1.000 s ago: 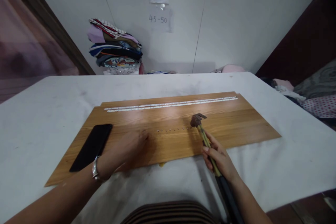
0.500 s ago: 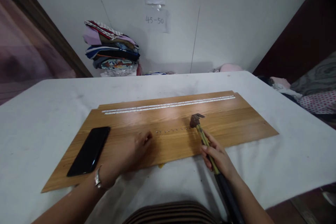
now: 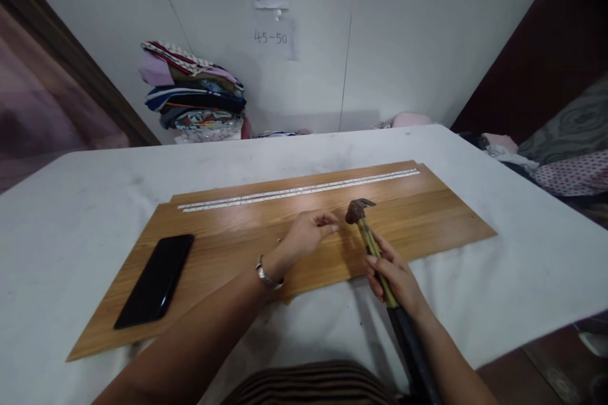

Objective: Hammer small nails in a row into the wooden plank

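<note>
My right hand (image 3: 395,273) is wrapped round the yellow part of the handle of a claw hammer (image 3: 356,212). The hammer's rusty head is raised a little above the wooden board (image 3: 437,209), its claw pointing right, and its black grip runs back beneath my wrist. Just left of the head, my left hand (image 3: 308,232) is low over the board with thumb and fingertips pinched together. Whatever is between the fingertips is too small to make out. This hand and its wrist, with a silver bracelet (image 3: 266,273), cover most of the row of small nails in the board.
Two white marked strips (image 3: 299,191) lie along the board's far side. A black phone (image 3: 154,281) rests on its left end. Beneath is a table with a white cover (image 3: 532,253). Folded clothes (image 3: 194,92) are stacked by the wall, where paper notes (image 3: 273,35) hang.
My left hand has moved right along the nail row, from its left end to beside the hammer head, its fingertips now pinched. The hammer stays in my right hand, almost unmoved. The view has shifted slightly.
</note>
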`<state>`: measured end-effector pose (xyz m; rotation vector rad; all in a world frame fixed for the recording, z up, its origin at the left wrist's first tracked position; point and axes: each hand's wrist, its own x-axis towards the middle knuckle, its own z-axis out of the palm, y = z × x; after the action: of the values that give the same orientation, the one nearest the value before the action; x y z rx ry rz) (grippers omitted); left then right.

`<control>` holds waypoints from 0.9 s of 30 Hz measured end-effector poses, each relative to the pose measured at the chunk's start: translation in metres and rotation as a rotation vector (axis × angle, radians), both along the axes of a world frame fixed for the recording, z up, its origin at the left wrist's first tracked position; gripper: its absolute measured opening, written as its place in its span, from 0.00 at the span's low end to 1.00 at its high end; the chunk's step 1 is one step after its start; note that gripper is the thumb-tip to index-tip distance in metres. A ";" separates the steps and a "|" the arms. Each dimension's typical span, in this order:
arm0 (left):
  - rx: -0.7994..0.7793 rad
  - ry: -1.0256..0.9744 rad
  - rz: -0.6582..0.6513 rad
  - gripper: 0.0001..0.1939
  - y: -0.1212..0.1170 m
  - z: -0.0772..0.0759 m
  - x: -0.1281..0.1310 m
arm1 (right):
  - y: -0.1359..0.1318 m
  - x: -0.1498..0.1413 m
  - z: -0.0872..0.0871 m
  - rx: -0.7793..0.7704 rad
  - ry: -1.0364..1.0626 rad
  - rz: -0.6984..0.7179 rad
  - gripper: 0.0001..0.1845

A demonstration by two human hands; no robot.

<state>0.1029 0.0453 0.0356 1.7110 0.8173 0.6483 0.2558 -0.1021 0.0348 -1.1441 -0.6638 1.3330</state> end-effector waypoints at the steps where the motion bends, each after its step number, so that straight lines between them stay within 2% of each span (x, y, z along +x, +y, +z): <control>1: 0.012 -0.019 0.022 0.07 0.003 -0.002 0.009 | 0.000 0.000 0.001 0.003 0.003 0.000 0.41; 6: 0.113 0.032 -0.033 0.16 0.008 -0.015 0.031 | -0.001 0.000 0.003 0.018 0.006 0.002 0.40; 11: 0.275 0.219 -0.020 0.22 0.003 -0.012 0.030 | -0.001 0.001 0.003 0.018 -0.004 0.003 0.40; 17: 0.498 0.373 -0.010 0.23 0.000 -0.008 0.030 | 0.000 0.001 0.001 0.015 -0.013 0.008 0.39; 27: 0.565 0.438 0.012 0.18 0.000 -0.012 0.034 | -0.001 0.001 0.001 0.002 -0.020 0.008 0.39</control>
<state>0.1367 0.0453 0.0241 2.4185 1.0071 0.5481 0.2565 -0.1029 0.0359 -1.1555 -0.6841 1.3292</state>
